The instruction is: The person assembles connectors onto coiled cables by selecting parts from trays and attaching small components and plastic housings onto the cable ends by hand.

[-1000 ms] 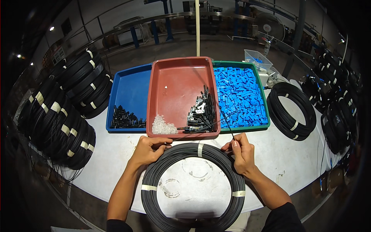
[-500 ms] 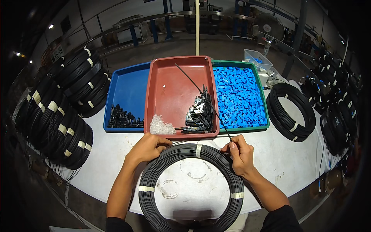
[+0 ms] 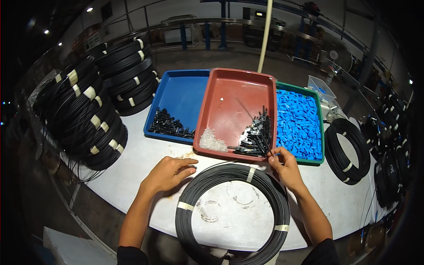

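Observation:
A large coil of black cable (image 3: 184, 225), bound with pale tape bands, lies on the white table in front of me. My right hand (image 3: 287, 171) is closed in a pinch on a thin black cable end (image 3: 252, 118), just above the coil's far right side. That free end slants up and left over the red tray and looks blurred at its tip. My left hand (image 3: 168, 174) is held beside the coil's far left edge. Its index finger and thumb are apart, with nothing between them.
A red tray (image 3: 229, 117) holds clear pieces (image 3: 213, 140) and black-and-silver connectors (image 3: 254, 137). The blue tray (image 3: 183, 90) beside it has small black parts. Blue pieces (image 3: 299, 123) fill a green tray (image 3: 322, 137). Cable coils stand stacked left (image 3: 79, 119); others lie right (image 3: 338, 152).
The view has turned left, so the trays and coil appear farther right. My left hand has come off the coil and its fingers have opened. My right hand still pinches the cable end.

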A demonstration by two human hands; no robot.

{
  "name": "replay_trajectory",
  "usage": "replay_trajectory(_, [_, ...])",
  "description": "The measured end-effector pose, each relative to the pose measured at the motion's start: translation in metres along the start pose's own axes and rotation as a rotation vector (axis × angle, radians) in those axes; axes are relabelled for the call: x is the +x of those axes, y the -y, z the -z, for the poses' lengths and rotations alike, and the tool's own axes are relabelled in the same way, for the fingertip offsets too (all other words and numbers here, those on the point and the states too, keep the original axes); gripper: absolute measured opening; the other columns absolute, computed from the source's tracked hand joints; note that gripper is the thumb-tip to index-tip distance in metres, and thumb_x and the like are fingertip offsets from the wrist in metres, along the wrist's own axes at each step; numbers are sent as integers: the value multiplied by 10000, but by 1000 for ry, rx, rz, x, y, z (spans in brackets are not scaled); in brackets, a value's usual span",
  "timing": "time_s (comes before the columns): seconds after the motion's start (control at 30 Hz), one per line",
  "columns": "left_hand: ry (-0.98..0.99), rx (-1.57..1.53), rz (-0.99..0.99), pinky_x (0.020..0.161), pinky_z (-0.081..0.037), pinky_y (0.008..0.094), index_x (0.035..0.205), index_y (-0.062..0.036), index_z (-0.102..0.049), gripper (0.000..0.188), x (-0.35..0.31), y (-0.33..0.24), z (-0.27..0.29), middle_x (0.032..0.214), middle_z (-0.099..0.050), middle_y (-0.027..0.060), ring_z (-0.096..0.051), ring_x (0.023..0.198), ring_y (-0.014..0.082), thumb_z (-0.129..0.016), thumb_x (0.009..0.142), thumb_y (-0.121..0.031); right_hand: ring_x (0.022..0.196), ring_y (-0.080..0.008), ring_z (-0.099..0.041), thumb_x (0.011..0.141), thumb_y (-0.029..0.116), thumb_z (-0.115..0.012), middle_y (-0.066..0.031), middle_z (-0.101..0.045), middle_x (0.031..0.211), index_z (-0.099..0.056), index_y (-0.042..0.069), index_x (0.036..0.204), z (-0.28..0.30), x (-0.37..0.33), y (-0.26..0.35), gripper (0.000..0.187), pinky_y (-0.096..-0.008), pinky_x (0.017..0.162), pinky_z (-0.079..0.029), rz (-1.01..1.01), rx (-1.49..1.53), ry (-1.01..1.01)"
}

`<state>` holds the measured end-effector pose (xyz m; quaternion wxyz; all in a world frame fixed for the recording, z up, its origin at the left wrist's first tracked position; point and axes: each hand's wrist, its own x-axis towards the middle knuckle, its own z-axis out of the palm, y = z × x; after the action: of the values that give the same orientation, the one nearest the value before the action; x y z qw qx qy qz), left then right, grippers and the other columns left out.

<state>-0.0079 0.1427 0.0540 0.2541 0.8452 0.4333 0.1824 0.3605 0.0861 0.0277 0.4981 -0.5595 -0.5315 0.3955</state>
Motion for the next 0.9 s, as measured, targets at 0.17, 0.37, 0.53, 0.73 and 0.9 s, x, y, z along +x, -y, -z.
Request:
replay_trajectory(0.17, [-80, 13, 19, 795, -570, 393, 1217, -66, -739, 363, -20, 20, 16, 907, -753, 227, -744, 809, 348, -679, 949, -302, 644, -171, -608, 964, 90, -632, -84, -646, 729, -626, -7, 1071, -41, 44, 33, 144, -346, 625, -470, 176, -346, 68])
replay_trajectory(0.37, [-65, -121, -63, 930, -565, 413, 1318, -31, -664, 532, -34, 5, 4, 1138, -725, 263, -733, 1024, 371, -700, 933, -397, 635, -353, -638, 946, 72, -642, -221, -627, 691, -639, -31, 936, -93, 55, 50, 103, -430, 630, -470, 355, -499, 68])
replay_trajectory(0.53, [81, -192, -173, 1190, -360, 455, 1571, -51, -339, 823, -49, -2, -36, 1605, -300, 321, -400, 1446, 461, -715, 903, -350, 665, -356, -670, 918, 47, -661, -222, -662, 736, -653, -37, 899, -106, 60, 37, 87, -427, 628, -490, 404, -553, 8])
replay_trajectory(0.73, [6, -510, -57, 1246, -232, 443, 1573, 8, -290, 850, -66, -8, -46, 1627, -268, 298, -250, 1532, 428, -623, 798, -90, 667, -342, -666, 909, 56, -673, -206, -680, 778, -670, -31, 903, -120, 67, 41, 87, -400, 629, -507, 532, -523, 93])
replay_trajectory(0.9, [-102, -306, -120, 1193, -330, 460, 1538, 58, -310, 754, -73, -9, -41, 1543, -334, 356, -395, 1418, 493, -613, 880, -150, 695, -372, -677, 931, 101, -654, -207, -687, 787, -679, -14, 913, -144, 80, 45, 119, -440, 651, -515, 542, -525, 184])
